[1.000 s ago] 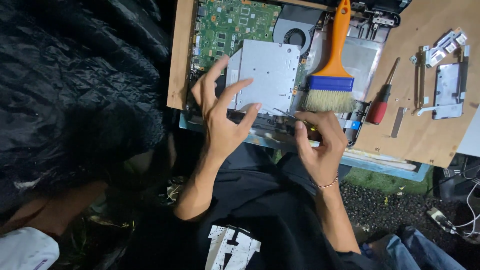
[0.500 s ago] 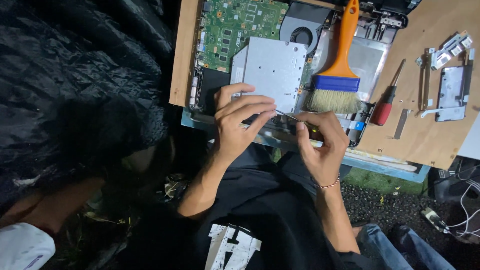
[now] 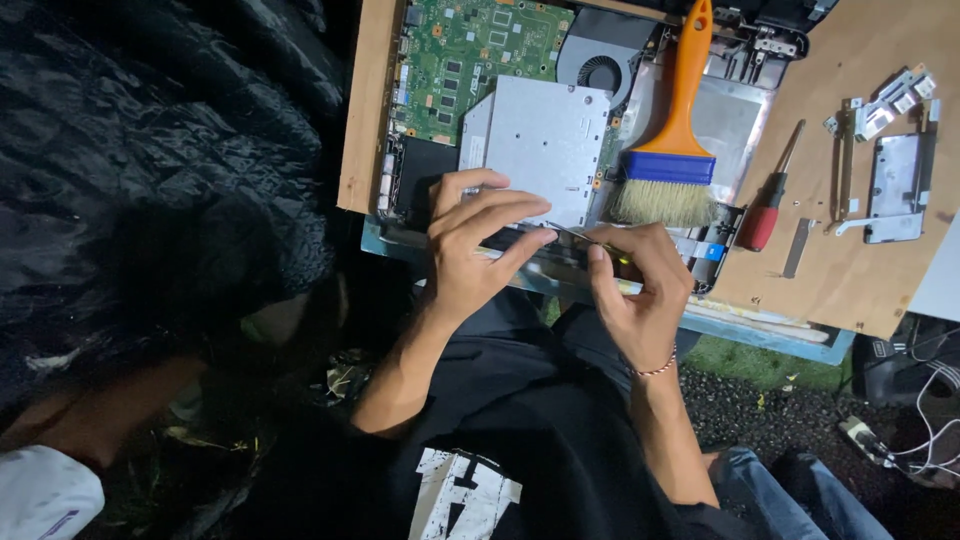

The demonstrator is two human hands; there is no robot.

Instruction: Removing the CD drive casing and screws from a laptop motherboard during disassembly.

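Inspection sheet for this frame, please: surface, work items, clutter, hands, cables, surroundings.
Surface: wooden board under an opened laptop.
Work items: thin tool at the laptop's near edge; silver drive.
Clutter: orange brush, red screwdriver, metal brackets.
Hands: left hand fingers on the laptop edge; right hand pinching the tool.
Cables: white cables at lower right.
Surroundings: black plastic sheet, gravel.

No packages, signs or screens are visible. The only label-like items are a small blue tab [image 3: 708, 250] at the near right edge of the opened laptop chassis, just below the brush bristles, and a white printed graphic [image 3: 465, 492] on the person's black shirt.
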